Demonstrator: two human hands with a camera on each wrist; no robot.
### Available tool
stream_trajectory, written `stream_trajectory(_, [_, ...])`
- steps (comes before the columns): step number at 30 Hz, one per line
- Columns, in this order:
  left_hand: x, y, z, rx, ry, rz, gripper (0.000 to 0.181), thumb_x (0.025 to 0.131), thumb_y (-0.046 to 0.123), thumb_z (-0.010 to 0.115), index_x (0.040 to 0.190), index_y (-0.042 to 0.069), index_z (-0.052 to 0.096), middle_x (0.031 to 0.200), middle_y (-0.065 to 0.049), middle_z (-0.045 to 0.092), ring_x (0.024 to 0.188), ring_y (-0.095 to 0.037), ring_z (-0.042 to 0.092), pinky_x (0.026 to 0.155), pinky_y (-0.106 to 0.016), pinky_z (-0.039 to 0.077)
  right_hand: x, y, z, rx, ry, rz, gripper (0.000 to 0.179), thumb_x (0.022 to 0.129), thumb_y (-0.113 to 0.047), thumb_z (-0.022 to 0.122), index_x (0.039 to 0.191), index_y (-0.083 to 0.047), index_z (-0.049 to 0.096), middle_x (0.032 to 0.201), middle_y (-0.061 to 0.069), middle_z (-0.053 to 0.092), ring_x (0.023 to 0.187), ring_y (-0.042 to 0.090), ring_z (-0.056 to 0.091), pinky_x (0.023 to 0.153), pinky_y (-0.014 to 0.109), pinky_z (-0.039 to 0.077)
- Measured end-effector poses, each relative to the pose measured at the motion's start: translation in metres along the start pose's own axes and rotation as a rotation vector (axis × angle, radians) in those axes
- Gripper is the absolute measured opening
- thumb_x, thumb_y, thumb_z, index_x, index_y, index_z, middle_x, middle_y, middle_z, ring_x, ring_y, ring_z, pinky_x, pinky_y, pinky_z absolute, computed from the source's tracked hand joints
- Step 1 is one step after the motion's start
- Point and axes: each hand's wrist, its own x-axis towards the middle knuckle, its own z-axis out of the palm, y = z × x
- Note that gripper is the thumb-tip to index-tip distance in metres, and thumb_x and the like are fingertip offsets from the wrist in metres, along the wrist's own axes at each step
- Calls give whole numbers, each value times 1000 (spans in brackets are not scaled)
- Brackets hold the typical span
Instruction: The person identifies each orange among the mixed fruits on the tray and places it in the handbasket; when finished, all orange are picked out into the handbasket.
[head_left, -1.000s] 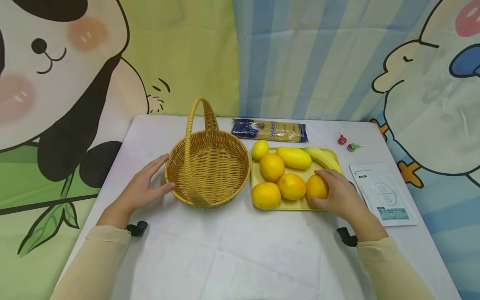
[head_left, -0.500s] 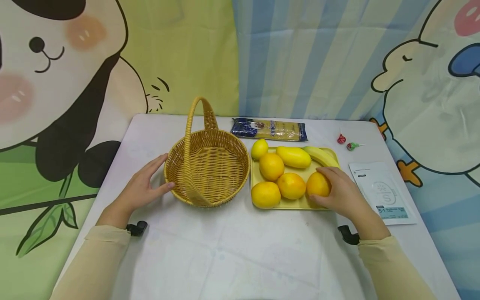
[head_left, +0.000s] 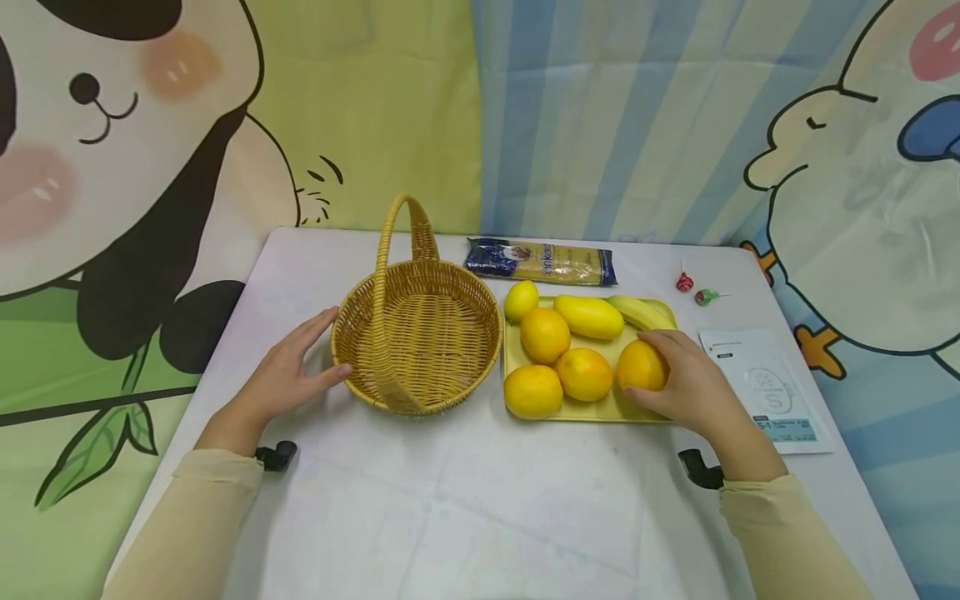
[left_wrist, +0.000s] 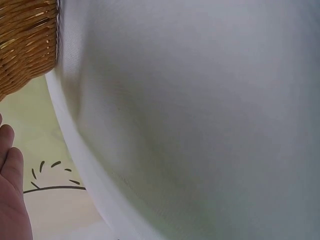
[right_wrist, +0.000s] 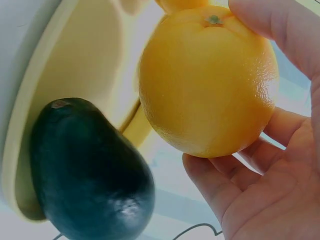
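Note:
My right hand (head_left: 688, 379) holds an orange (head_left: 640, 367) between thumb and fingers, over the right part of the yellow tray (head_left: 592, 412). In the right wrist view the orange's green stem spot shows, and a dark green avocado-shaped fruit (right_wrist: 92, 170) sits near the tray's end, hidden by the hand in the head view. Other fruit lies on the tray: a lemon (head_left: 521, 301), several round orange-yellow fruits (head_left: 545, 335), a mango-like yellow fruit (head_left: 588, 317) and a banana (head_left: 639, 312). My left hand (head_left: 281, 375), fingers spread, rests its fingertips at the left rim of the wicker basket (head_left: 442, 333).
Behind the tray lies a blue-and-gold pasta packet (head_left: 540, 261). Two lollipops, one red (head_left: 684, 282) and one green (head_left: 703, 297), are at the back right. A white pouch (head_left: 768, 392) lies right of the tray. The basket's tall handle (head_left: 384, 308) arches over its bare inside.
My right hand has shifted slightly right with the orange, which has come away from the neighbouring fruit and looks a little raised. The left hand and basket have stayed put.

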Motion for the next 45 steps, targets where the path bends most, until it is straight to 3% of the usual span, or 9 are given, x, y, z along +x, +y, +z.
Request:
stream_trajectory(32, [-1,1,1,-4,12,14,96,89,47,81,167,29,28,173,-11,31,158,-43,30,122,-73,28,8,-26,-16,8,73,-81,81,81,-31,91,149,-8,52,152,18,51,130,41,51,109,69,47])
stream_trajectory(45, [-2,2,0,-6,24,49,96,89,44,82,167,26,29,172,-12,33,157,-44,32,120,-73,31,14,-42,-22,11,77,-108,81,82,-32,90,149,-7,53,152,19,51,129,42,53,106,68,50])
